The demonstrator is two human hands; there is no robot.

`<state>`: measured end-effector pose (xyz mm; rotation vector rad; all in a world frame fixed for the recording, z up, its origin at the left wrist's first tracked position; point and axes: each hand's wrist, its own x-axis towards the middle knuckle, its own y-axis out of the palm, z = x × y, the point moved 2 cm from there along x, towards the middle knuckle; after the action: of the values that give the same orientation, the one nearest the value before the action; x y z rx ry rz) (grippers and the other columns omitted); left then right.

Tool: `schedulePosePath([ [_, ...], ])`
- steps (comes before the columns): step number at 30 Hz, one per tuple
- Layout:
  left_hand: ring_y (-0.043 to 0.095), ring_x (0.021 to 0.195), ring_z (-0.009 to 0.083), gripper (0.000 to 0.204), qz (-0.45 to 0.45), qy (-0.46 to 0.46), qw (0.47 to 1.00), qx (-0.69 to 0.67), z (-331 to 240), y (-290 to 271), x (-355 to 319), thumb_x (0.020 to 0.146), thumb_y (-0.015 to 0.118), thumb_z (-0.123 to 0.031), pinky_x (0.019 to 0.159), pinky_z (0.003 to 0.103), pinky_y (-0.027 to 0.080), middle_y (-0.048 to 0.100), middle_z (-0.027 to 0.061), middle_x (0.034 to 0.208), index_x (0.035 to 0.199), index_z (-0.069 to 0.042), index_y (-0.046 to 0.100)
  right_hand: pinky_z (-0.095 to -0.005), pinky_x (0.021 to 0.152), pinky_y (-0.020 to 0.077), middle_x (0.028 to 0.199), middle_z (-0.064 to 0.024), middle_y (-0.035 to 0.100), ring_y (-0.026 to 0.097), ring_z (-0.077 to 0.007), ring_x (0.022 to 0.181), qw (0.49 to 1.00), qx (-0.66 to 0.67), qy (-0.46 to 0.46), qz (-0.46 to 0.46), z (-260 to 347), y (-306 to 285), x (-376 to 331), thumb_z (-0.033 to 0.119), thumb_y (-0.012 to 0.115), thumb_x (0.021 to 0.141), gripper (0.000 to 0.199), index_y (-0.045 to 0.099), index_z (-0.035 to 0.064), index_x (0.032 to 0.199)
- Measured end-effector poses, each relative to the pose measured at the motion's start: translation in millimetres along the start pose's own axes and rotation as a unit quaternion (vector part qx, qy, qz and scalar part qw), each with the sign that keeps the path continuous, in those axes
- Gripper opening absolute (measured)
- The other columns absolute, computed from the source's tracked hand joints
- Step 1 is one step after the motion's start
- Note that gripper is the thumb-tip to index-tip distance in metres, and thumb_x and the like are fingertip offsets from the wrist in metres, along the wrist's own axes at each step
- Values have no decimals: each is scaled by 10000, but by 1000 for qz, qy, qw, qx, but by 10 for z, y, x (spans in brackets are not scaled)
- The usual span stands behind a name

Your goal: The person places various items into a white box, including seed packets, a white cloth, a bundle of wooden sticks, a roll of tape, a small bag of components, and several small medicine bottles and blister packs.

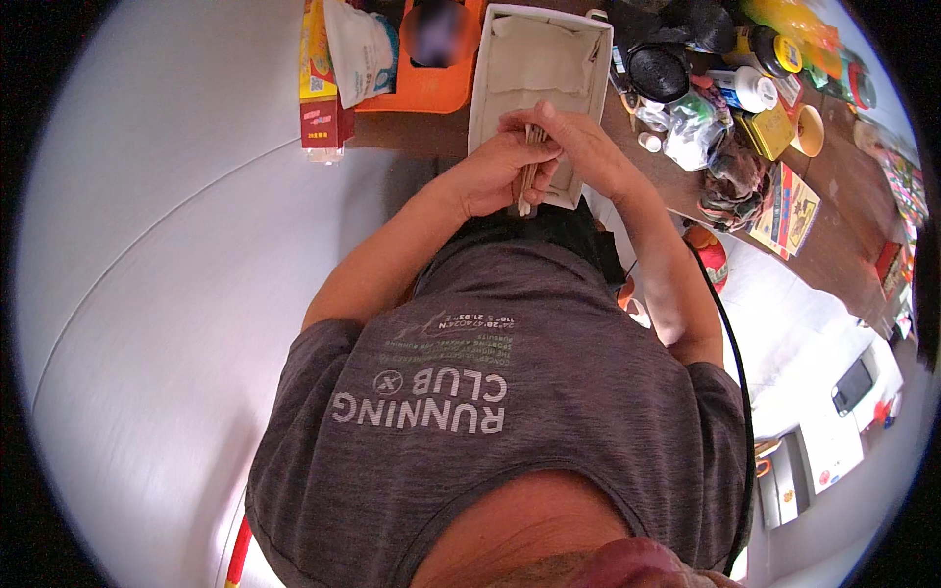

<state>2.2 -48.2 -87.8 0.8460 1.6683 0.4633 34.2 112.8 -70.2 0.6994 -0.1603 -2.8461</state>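
A bundle of thin, pale sticks (530, 178) stands out between my two hands, over the near end of an open white box (476, 103). My left hand (497, 165) is closed around the bundle from the left. From the right, my right hand (576, 140) reaches across and its fingers close on the upper part of the same sticks, touching the left fingers. The fingers hide part of the bundle. Inside the box lies a crumpled off-white lining (544, 54).
An orange tray (431, 96), a white pouch (359, 54) and a red-yellow carton (321, 122) stand left of the box. On the brown table (838, 230) to the right crowd a black round lid (659, 73), a white-capped bottle (753, 90), a clear plastic bag (694, 137) and a yellow box (765, 132).
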Motion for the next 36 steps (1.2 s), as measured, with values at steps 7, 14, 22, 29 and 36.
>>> schedulePosePath([
  [7, 519, 612, 115, 129, -245, 67, 959, 127, 26, -260, 47, 976, 637, -201, 532, 281, 439, 546, -4, 751, 982, -73, 628, -352, 976, 510, 1212, -164, 691, 668, -239, 1115, 968, 127, -65, -206, -235, -345, 57, 523, 418, 1068, 635, 645, -46, 1238],
  [14, 601, 738, 202, 160, -394, 147, 881, 216, 162, -574, 376, 910, 565, -51, 643, 353, 507, 616, 103, 852, 1052, -9, 626, -347, 860, 562, 1073, -173, 704, 715, -258, 945, 886, 241, -116, -379, -191, -881, -438, 462, 414, 1086, 580, 619, -70, 1191],
  [22, 640, 1013, 482, 242, -488, 179, 696, 496, 332, -761, 661, 858, 607, -74, 871, 503, 504, 655, 314, 1010, 1064, 55, 599, -307, 797, 557, 1006, -113, 708, 695, -178, 854, 862, 137, -84, -481, -777, -1186, -1039, 341, 526, 1066, 411, 649, -41, 1155],
  [29, 614, 1085, 509, 328, -461, 152, 660, 574, 252, -501, 660, 846, 588, -35, 917, 518, 497, 630, 347, 1082, 1142, 91, 529, -271, 784, 530, 991, -64, 707, 678, -140, 865, 892, 113, -53, -434, -1153, -941, -1122, 228, 614, 1031, 291, 654, -22, 1175],
  [36, 584, 1102, 511, 451, -418, 205, 535, 705, 259, -439, 576, 860, 570, -42, 977, 534, 473, 635, 291, 1158, 1294, 56, 498, -290, 840, 525, 998, -88, 725, 664, -140, 891, 902, 14, -81, -423, -1062, -1056, -1182, 174, 683, 972, 251, 676, -11, 1140],
])
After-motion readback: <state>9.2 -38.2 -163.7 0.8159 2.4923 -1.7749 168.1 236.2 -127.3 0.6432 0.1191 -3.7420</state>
